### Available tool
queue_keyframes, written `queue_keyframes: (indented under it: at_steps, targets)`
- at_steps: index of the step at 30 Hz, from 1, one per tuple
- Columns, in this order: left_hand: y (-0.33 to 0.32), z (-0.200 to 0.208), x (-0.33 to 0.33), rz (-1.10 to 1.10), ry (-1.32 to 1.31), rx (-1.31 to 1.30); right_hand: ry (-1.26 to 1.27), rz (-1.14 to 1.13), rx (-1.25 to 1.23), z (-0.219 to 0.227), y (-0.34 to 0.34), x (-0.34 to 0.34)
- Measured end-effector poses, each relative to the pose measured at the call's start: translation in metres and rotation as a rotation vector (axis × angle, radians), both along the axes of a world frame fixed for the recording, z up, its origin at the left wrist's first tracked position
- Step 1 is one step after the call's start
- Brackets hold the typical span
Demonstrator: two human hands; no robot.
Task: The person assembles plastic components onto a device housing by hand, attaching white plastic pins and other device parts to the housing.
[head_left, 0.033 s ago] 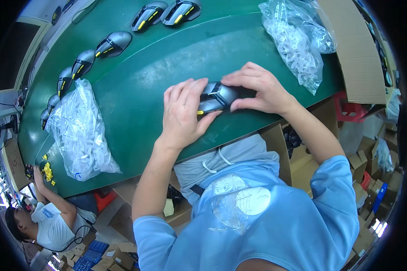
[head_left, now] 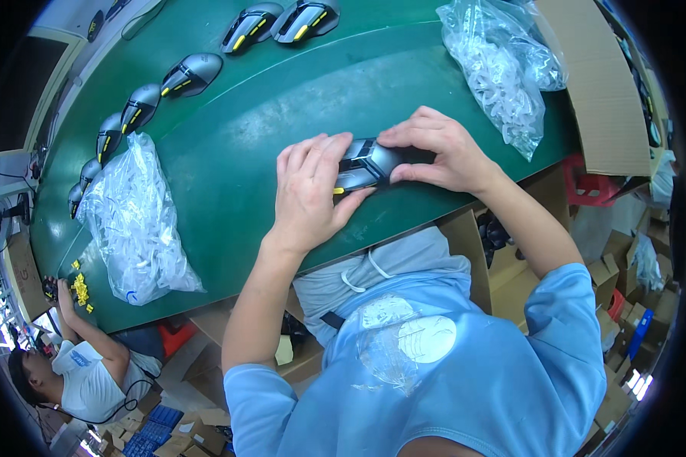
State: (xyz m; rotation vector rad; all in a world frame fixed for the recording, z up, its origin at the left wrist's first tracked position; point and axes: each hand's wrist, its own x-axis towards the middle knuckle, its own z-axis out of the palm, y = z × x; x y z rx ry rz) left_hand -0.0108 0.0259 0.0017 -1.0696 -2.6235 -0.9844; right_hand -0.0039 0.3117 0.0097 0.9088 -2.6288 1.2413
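Note:
A grey and black computer mouse [head_left: 367,163] with yellow side buttons rests on the green table between my hands. My left hand [head_left: 306,186] is closed over its left end, fingers across the far side and thumb along the near side; that end is hidden. At the other end, my right hand [head_left: 443,152] pinches the rounded grey shell between fingers and thumb. Part of the mouse's top and one yellow button show between the two hands.
More mice [head_left: 193,74] stand in a curved row along the table's far left. A clear bag of small plastic parts [head_left: 137,236] lies left, another bag [head_left: 499,76] far right by a cardboard box [head_left: 598,84]. Yellow pieces [head_left: 81,289] lie near a co-worker [head_left: 99,373] at left.
My right fingers have shifted very slightly on the end of the mouse and look sharper. My left hand and the mouse stay in place.

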Motion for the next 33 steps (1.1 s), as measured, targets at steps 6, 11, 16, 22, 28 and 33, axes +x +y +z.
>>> queue_keyframes:
  at_steps: [6, 11, 16, 22, 28, 33]
  targets:
    - [0.001, 0.004, -0.008, -0.035, 0.096, 0.064, 0.082, 0.015, 0.081, 0.010, -0.005, -0.004]
    - [0.012, -0.006, 0.033, 0.029, -0.028, 0.095, -0.054, 0.012, 0.064, 0.004, -0.016, 0.041]
    - [0.008, -0.004, 0.038, -0.040, 0.040, 0.043, -0.020, -0.029, 0.052, 0.015, -0.014, 0.043]
    - [0.016, -0.006, 0.044, 0.014, 0.037, 0.069, -0.816, -0.028, 0.328, 0.056, -0.029, 0.011]
    - [0.014, -0.008, 0.044, 0.027, 0.083, 0.078, -1.329, -0.119, 0.314, 0.065, -0.041, -0.004]
    - [0.020, -0.007, 0.044, 0.011, 0.072, 0.103, -0.899, 0.091, 0.552, 0.072, -0.047, -0.018]
